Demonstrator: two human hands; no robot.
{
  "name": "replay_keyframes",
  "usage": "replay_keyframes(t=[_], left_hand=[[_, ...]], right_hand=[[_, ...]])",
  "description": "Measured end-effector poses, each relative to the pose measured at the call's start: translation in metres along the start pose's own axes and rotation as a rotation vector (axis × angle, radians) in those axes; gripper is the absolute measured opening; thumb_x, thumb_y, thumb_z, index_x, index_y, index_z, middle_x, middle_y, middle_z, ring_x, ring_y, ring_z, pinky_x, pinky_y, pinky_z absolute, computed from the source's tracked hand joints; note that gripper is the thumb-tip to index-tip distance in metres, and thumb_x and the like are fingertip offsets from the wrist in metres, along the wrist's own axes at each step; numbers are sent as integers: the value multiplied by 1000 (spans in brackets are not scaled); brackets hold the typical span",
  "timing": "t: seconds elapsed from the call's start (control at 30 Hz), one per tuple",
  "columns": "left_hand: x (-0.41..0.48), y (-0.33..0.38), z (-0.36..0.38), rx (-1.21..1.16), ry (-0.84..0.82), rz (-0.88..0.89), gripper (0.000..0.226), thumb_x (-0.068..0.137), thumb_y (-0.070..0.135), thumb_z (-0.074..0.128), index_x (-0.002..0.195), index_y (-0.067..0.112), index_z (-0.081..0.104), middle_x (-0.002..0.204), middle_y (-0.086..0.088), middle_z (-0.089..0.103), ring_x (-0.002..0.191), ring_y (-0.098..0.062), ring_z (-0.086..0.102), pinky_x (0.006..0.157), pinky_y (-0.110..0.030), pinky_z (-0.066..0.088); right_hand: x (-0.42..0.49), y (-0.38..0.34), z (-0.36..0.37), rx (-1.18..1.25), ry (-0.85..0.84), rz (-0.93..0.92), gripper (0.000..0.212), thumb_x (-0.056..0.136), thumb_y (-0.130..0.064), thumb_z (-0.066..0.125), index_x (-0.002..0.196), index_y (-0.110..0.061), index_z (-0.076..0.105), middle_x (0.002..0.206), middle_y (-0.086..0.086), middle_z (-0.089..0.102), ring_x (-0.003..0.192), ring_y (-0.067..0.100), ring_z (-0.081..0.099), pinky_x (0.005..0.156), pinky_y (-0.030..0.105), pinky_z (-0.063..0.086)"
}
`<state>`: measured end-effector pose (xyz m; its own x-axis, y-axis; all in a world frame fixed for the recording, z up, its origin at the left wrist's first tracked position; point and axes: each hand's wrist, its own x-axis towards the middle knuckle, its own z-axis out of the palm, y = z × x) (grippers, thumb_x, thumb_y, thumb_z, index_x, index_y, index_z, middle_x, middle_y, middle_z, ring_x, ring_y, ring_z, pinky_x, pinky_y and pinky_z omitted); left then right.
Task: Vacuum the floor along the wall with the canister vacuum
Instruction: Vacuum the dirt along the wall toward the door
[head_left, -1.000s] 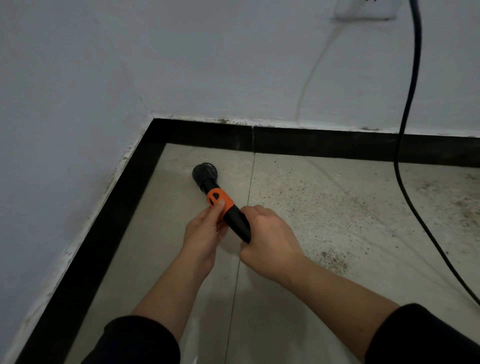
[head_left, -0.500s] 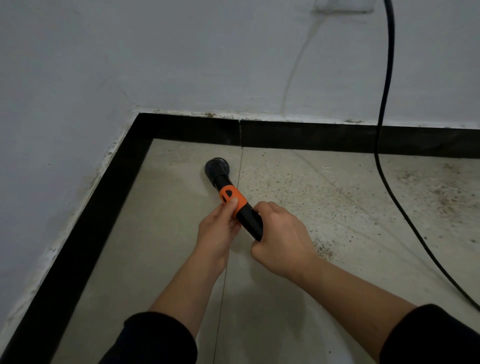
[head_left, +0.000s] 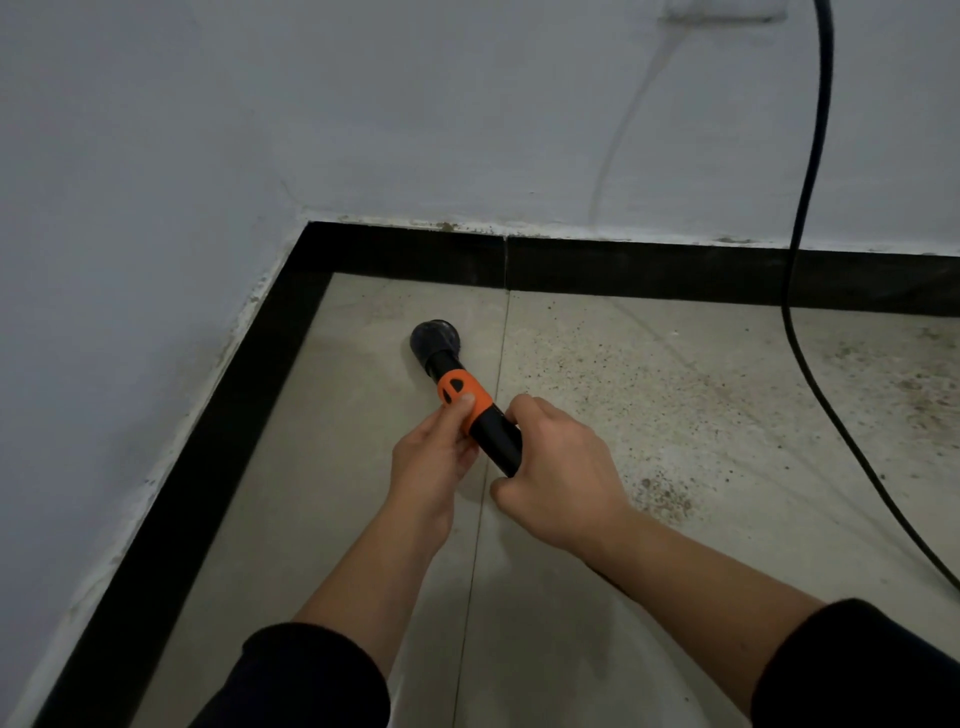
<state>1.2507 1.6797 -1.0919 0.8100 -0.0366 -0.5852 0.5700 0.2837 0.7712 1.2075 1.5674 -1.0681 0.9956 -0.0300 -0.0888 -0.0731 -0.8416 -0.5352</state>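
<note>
Both hands grasped the vacuum wand (head_left: 483, 415), left hand (head_left: 434, 457) at orange collar (head_left: 462, 397), right hand (head_left: 558, 478) behind, round nozzle (head_left: 435, 340) on floor (head_left: 675, 415) near corner skirting (head_left: 405, 254)

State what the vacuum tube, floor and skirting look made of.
The vacuum tube: likely hard plastic, black satin, with a matte orange collar. The floor: probably ceramic tile, pale, slightly glossy, with a straight grout line. The skirting: black, faintly reflective, jointed; probably tile too.
</note>
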Motion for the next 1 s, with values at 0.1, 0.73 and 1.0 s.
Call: replay_keyframes(t=[0.1, 0.73, 1.0], left_hand=[[2, 5, -12, -13, 38, 4, 25, 91, 24, 66, 111, 10, 67, 104, -7, 73, 97, -12, 69, 84, -20, 52], [3, 19, -51, -43, 462, 75, 11, 83, 22, 72, 81, 14, 65, 95, -11, 69, 92, -19, 66, 78, -26, 53], [-11, 11, -35, -12, 518, 58, 15, 80, 22, 68, 75, 10, 60, 74, -5, 56, 68, -17, 53, 58, -25, 43]], right_hand=[[4, -10, 6, 11, -17, -25, 30, 70, -14, 62, 88, -21, 38, 81, -6, 44, 69, 15, 41, 51, 22, 25], [20, -49, 32, 144, -202, -105, 37, 75, -5, 60, 110, -13, 52, 99, 3, 55, 82, 21, 49, 66, 28, 39], [7, -35, 21, 182, -233, -84, 40, 72, -3, 58, 110, -14, 56, 95, 3, 58, 82, 24, 55, 65, 30, 45]])
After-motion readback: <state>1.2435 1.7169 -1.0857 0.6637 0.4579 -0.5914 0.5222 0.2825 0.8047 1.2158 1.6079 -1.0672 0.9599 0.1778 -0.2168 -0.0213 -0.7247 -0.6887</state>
